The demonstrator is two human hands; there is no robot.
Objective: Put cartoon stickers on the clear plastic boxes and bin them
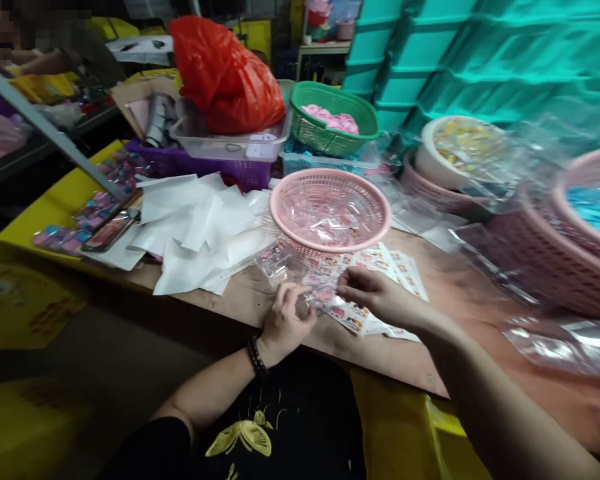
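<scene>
My left hand (286,321), with a dark beaded bracelet on its wrist, is curled at the table's front edge around a small clear plastic package (321,293). To its right, my right hand (375,291) is closed in a pinch beside the package; whatever sits between those fingertips is too small to make out. Sheets of printed stickers (393,273) with small cartoon figures lie under and behind my right hand. Another clear package (279,260) rests just beyond my left fingers. Behind both hands stands a pink basket (330,248) holding several clear plastic packages.
White paper sheets (195,233) are heaped left of the basket, near a phone (111,230). Further back are a green basket (325,137) with pink pieces and a red bag (225,80). Pink baskets (540,253) and plastic bags (545,347) crowd the right side.
</scene>
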